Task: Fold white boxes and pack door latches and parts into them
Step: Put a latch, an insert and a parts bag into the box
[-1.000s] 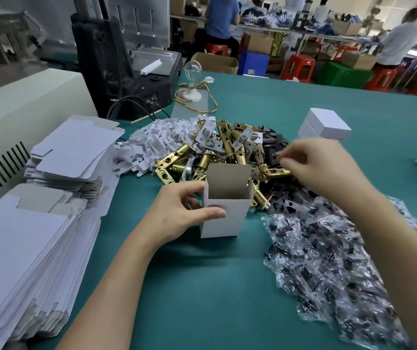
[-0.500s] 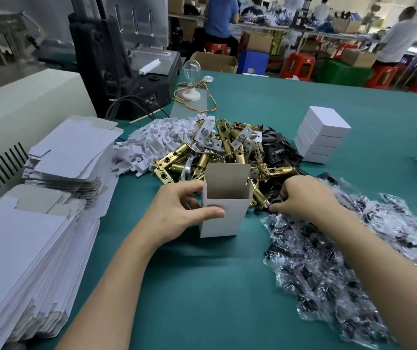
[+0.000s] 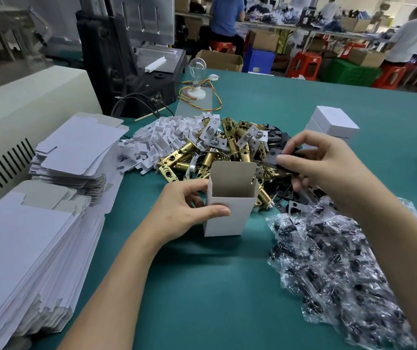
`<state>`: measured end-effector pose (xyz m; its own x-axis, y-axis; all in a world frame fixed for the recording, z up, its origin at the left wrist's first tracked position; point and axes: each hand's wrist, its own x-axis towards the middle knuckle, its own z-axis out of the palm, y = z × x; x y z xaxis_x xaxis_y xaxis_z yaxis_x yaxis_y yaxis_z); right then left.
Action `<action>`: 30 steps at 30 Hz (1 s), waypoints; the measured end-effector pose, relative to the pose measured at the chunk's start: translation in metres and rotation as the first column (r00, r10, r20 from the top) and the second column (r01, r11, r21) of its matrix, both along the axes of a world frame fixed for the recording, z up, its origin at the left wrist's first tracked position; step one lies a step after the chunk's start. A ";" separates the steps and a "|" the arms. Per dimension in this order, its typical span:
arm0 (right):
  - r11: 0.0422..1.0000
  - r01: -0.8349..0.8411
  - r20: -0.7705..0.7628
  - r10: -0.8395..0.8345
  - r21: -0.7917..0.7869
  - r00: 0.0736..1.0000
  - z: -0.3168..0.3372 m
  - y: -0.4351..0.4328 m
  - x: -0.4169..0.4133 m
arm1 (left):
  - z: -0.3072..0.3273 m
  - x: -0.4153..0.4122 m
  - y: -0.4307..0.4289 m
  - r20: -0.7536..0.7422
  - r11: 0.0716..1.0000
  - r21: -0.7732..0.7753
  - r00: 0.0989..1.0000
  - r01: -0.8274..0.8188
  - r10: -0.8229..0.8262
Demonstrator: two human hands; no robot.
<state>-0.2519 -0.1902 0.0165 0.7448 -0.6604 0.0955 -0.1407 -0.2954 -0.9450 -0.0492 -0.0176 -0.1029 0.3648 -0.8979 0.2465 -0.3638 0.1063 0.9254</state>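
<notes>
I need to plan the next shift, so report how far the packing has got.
Done: a few closed white boxes are stacked at the far right. In hand: the left hand steadies an open box, top flap up, while the right hand holds a black plate above the parts. Left: a heap of brass latches, bagged screws and tall stacks of flat blanks.

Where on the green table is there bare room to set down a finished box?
Bare table lies between the forearms, bordered by the open box, the flat box stacks and the bagged parts. More bare room lies beyond the closed boxes, toward the far edge. Crowded: the latch pile behind the open box.
</notes>
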 end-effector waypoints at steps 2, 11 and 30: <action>0.974 -0.102 0.085 0.086 0.204 0.993 0.005 0.006 0.003 | -0.001 0.001 -0.001 -0.009 1.000 0.011 1.000 -0.002 0.002; 0.927 -0.361 0.137 0.346 0.104 0.928 0.008 0.021 0.008 | -0.003 0.002 -0.002 -0.009 1.000 0.001 1.000 0.008 -0.008; 0.768 -0.052 -0.066 0.014 -0.638 0.998 -0.003 0.042 0.030 | 0.001 0.001 -0.001 -0.046 1.000 0.019 0.999 0.005 -0.004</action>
